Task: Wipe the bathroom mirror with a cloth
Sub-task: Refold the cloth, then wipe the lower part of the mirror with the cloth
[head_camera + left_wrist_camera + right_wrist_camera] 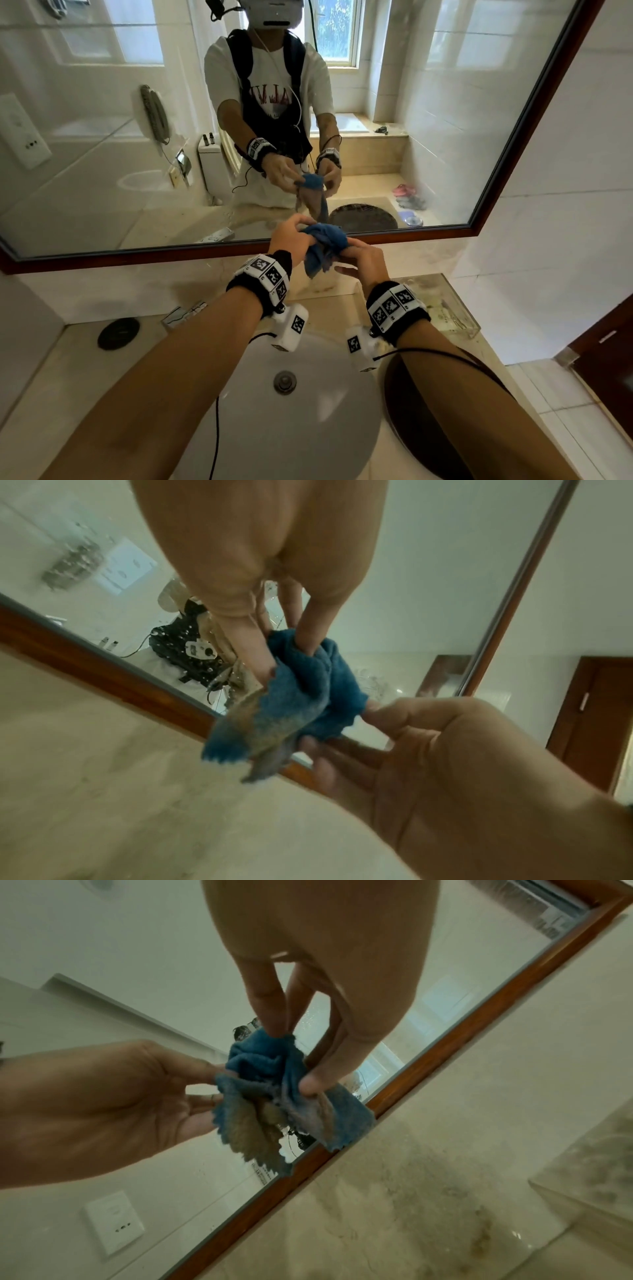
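Both hands hold a crumpled blue cloth [322, 245] in the air just in front of the lower edge of the mirror [102, 137], above the sink [308, 404]. The left hand [291, 236] pinches the upper bunch of the cloth between thumb and fingers; the right hand [363, 255] grips the side nearest it, fingers curled round the fabric.

From the head view the cloth looks plain blue, and its lower corner hangs below the mirror's brown wooden frame [411, 233]. The mirror there also gives the reflection of the person holding the cloth from the other side. The table [85, 370] round the sink is pale stone, with a dark round disc [118, 333] on it, left of the sink, and a clear box [455, 308] right of the sink against the wall.

The left wrist view shows what the head view does not: the cloth [301, 696] has a brownish, soiled patch on its hanging part and a zigzag-cut edge, and the left hand's fingertips [308, 642] sink into a fold. Water drops speckle the glass close to the frame.

The right wrist view shows the underside: the cloth [274, 1091] has two hanging flaps, one stained brown, and the right thumb presses the fabric against the fingers [270, 1010].
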{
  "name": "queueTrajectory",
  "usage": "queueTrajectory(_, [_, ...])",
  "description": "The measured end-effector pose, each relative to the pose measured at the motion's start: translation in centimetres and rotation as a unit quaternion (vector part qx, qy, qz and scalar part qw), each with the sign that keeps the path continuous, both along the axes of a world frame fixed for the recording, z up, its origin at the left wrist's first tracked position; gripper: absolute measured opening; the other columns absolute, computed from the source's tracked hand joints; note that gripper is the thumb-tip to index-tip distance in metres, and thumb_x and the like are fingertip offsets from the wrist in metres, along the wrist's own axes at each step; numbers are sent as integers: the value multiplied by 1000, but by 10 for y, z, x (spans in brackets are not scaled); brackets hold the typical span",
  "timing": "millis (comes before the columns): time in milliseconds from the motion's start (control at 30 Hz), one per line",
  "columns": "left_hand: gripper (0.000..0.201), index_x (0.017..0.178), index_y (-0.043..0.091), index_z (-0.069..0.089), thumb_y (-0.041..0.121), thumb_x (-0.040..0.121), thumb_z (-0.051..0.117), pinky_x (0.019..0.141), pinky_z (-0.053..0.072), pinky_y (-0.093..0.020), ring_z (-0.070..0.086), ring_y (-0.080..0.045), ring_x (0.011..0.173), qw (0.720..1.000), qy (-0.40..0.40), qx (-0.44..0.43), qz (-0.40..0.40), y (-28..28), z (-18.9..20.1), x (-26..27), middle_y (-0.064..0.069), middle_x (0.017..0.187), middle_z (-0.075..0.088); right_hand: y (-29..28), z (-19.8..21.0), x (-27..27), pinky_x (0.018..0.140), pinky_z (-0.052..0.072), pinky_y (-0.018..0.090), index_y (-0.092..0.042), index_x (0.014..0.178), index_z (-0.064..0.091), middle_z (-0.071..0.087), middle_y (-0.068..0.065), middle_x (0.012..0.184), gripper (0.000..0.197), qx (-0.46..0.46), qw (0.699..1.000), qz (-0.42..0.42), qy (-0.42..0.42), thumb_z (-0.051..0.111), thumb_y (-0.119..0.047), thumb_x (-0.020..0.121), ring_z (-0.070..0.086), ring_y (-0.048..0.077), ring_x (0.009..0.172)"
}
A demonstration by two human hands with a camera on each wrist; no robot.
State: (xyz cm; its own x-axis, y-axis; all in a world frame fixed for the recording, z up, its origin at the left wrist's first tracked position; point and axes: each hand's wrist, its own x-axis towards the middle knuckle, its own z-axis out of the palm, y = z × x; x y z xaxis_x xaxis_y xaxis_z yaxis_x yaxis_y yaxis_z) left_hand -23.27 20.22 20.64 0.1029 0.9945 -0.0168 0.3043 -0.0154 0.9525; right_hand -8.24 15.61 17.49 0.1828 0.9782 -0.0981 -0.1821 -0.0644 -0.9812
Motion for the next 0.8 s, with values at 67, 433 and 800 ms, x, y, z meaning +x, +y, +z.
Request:
queueTrajectory(67, [35, 108, 18, 59, -9, 87, 53, 84, 57, -47, 61, -33, 106, 998, -51, -26, -5, 0, 4, 5, -13, 114, 63, -1, -1, -2, 79, 57, 37, -10, 114, 66, 69, 16, 111, 27, -16, 998, 6, 53, 49, -12, 94, 66, 28, 101])
queueTrajectory(433, [51, 116, 8, 59, -24, 83, 36, 93, 53, -47, 62, -39, 102, 989, -77, -67, -103, -2, 4, 20, -24, 116, 63, 14, -2, 6, 64, 56, 31, -13, 132, 57, 66, 12, 114, 41, -16, 988, -29, 154, 56, -1, 92, 65, 25, 94])
queueTrajectory(800, [54, 133, 34, 53, 13, 84, 64, 106, 42, -42, 32, -27, 139, 947, 239, 192, 99, 26, 8, 25, -4, 154, 26, 58, -8, 68, 93, 53, 49, -9, 120, 59, 64, 13, 113, 37, -29, 950, -297, 91, 61, 1, 85, 62, 33, 105])
